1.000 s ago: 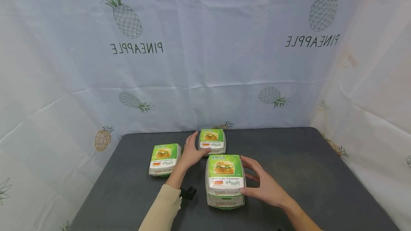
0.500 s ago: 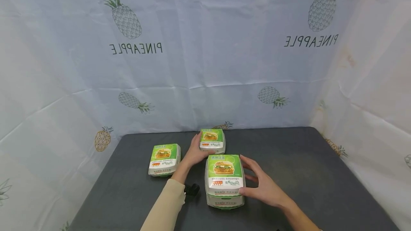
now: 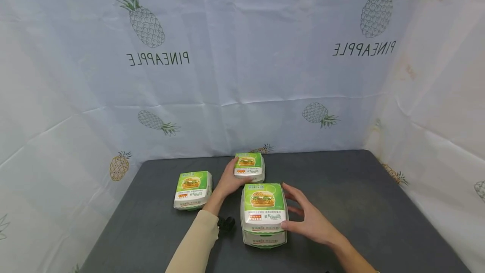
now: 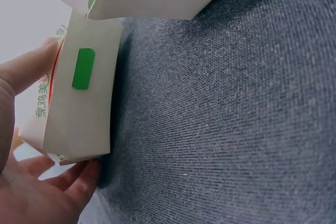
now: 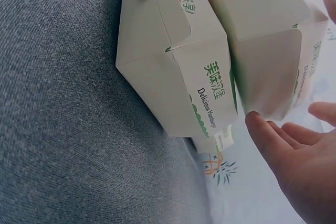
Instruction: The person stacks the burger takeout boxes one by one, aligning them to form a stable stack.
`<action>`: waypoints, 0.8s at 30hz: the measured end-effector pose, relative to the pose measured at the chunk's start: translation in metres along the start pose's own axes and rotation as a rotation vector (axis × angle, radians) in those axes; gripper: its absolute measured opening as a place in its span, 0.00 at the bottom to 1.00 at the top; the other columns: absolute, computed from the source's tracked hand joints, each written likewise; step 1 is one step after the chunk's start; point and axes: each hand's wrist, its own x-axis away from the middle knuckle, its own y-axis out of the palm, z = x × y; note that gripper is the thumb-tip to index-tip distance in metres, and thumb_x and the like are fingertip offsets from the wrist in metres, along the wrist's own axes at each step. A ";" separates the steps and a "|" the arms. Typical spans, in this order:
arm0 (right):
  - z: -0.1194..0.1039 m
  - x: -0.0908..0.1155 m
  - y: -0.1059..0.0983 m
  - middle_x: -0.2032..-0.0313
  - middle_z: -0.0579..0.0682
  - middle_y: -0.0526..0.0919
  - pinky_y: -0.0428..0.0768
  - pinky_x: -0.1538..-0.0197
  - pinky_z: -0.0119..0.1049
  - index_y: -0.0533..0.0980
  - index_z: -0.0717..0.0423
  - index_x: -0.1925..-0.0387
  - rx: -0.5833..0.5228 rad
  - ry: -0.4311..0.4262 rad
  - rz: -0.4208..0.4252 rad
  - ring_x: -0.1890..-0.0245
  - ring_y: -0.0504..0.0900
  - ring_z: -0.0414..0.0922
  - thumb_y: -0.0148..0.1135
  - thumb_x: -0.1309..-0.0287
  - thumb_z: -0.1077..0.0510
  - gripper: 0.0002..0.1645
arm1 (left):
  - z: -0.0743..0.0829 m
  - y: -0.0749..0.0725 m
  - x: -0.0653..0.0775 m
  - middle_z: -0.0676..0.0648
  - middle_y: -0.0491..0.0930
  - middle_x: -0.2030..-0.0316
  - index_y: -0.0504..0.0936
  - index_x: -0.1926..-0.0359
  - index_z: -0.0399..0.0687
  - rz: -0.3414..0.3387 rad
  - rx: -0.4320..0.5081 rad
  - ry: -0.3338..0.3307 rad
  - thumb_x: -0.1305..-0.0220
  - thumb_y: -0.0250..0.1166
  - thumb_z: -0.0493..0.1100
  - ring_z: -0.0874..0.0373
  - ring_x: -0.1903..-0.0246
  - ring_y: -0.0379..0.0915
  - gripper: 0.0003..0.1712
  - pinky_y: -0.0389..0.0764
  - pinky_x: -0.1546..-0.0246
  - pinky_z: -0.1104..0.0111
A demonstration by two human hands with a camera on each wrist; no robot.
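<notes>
Green-and-white paper burger boxes with a burger picture stand on the dark table. At the back, my left hand [image 3: 230, 180] grips the far burger box [image 3: 248, 164]. The left wrist view has the thumb on that box [image 4: 89, 114] at one face and fingers at its side. Nearer to me are two stacked boxes, the upper box [image 3: 264, 204] on the lower box [image 3: 264, 239]. My right hand [image 3: 312, 220] is spread beside the upper box's right side. In the right wrist view its fingers [image 5: 268, 140] lie close against the upper box [image 5: 268, 72], loosely extended, not curled round it.
Another burger box [image 3: 193, 189] sits to the left of my left forearm. A black device [image 3: 226, 224] is at my left wrist, close to the stack. A pineapple-print cloth [image 3: 242, 66] hangs behind the grey table [image 3: 352, 197] and along its sides.
My left hand has moved right and closed onto the far burger box; earlier its fingers stood wider around it. The right hand stays beside the stack. The head view shifts slightly.
</notes>
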 end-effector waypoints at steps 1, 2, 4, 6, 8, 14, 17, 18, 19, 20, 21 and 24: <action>0.000 0.000 0.000 0.24 0.55 0.53 0.75 0.36 0.37 0.51 0.46 0.19 0.003 0.001 0.001 0.28 0.59 0.62 0.72 0.39 0.58 0.55 | 0.000 0.000 0.000 0.35 0.52 0.23 0.54 0.20 0.44 0.003 0.002 0.001 0.42 0.77 0.54 0.37 0.26 0.52 0.58 0.61 0.31 0.42; 0.000 0.000 0.000 0.24 0.55 0.53 0.76 0.37 0.37 0.51 0.47 0.19 0.005 0.001 0.001 0.28 0.59 0.62 0.72 0.39 0.58 0.55 | 0.000 0.000 0.000 0.35 0.53 0.24 0.54 0.20 0.44 0.006 0.004 0.002 0.42 0.77 0.54 0.37 0.27 0.54 0.58 0.62 0.31 0.42; 0.000 0.000 0.000 0.24 0.55 0.53 0.76 0.37 0.38 0.50 0.48 0.19 0.006 -0.002 0.002 0.28 0.59 0.62 0.72 0.40 0.58 0.55 | 0.000 0.000 0.001 0.35 0.54 0.24 0.54 0.20 0.44 0.010 0.009 0.002 0.42 0.77 0.55 0.37 0.28 0.55 0.58 0.63 0.32 0.42; 0.000 0.000 0.000 0.23 0.55 0.53 0.76 0.37 0.38 0.50 0.50 0.19 0.005 -0.008 0.002 0.28 0.59 0.62 0.72 0.40 0.59 0.55 | 0.001 0.000 0.001 0.34 0.55 0.24 0.55 0.21 0.44 0.014 0.010 0.006 0.42 0.77 0.55 0.37 0.29 0.57 0.58 0.64 0.33 0.42; 0.000 0.000 0.000 0.23 0.55 0.53 0.76 0.37 0.38 0.50 0.51 0.19 0.003 -0.013 0.002 0.28 0.59 0.62 0.72 0.40 0.59 0.55 | 0.002 0.000 0.002 0.34 0.55 0.25 0.56 0.21 0.44 0.017 0.009 0.008 0.43 0.77 0.54 0.37 0.30 0.59 0.57 0.65 0.34 0.43; 0.000 0.000 0.000 0.24 0.55 0.53 0.76 0.36 0.38 0.50 0.51 0.19 -0.004 -0.013 0.003 0.28 0.59 0.63 0.72 0.40 0.59 0.55 | 0.010 -0.005 0.002 0.36 0.54 0.25 0.56 0.21 0.46 0.040 0.031 0.011 0.43 0.77 0.55 0.39 0.34 0.64 0.57 0.67 0.36 0.45; 0.000 0.000 -0.001 0.24 0.55 0.53 0.75 0.36 0.38 0.50 0.49 0.19 -0.007 -0.014 0.003 0.28 0.59 0.63 0.72 0.40 0.59 0.55 | 0.015 -0.008 0.004 0.36 0.54 0.25 0.56 0.21 0.47 0.055 0.040 0.017 0.44 0.77 0.56 0.39 0.35 0.64 0.57 0.68 0.36 0.45; 0.000 0.000 -0.001 0.24 0.55 0.53 0.75 0.36 0.38 0.50 0.48 0.19 -0.004 -0.016 0.004 0.28 0.59 0.63 0.72 0.40 0.59 0.55 | 0.017 -0.009 0.004 0.36 0.54 0.25 0.56 0.21 0.46 0.061 0.040 0.025 0.44 0.77 0.56 0.39 0.34 0.64 0.57 0.68 0.36 0.45; 0.001 0.000 -0.001 0.24 0.55 0.53 0.75 0.36 0.38 0.51 0.47 0.19 -0.005 -0.017 0.005 0.28 0.59 0.63 0.72 0.40 0.59 0.55 | 0.018 -0.010 0.004 0.36 0.54 0.25 0.56 0.21 0.46 0.066 0.040 0.030 0.44 0.78 0.56 0.39 0.34 0.64 0.58 0.68 0.36 0.45; 0.001 0.000 -0.001 0.24 0.55 0.53 0.75 0.36 0.39 0.51 0.45 0.19 -0.004 -0.019 0.006 0.28 0.59 0.62 0.72 0.40 0.59 0.55 | 0.020 -0.011 0.005 0.36 0.54 0.25 0.56 0.21 0.46 0.070 0.035 0.034 0.44 0.78 0.56 0.39 0.34 0.63 0.58 0.68 0.35 0.45; 0.001 0.000 -0.001 0.24 0.54 0.53 0.75 0.36 0.39 0.51 0.43 0.19 -0.002 -0.019 0.008 0.28 0.59 0.62 0.73 0.40 0.59 0.55 | 0.022 -0.013 0.006 0.36 0.54 0.25 0.56 0.21 0.46 0.073 0.033 0.036 0.44 0.78 0.56 0.39 0.34 0.63 0.58 0.68 0.35 0.45; 0.001 0.000 -0.001 0.24 0.54 0.53 0.75 0.36 0.38 0.52 0.41 0.20 0.002 -0.023 0.009 0.28 0.59 0.63 0.73 0.40 0.59 0.55 | 0.027 -0.018 0.009 0.36 0.54 0.25 0.56 0.21 0.46 0.076 0.038 0.044 0.44 0.77 0.55 0.39 0.34 0.63 0.57 0.68 0.36 0.46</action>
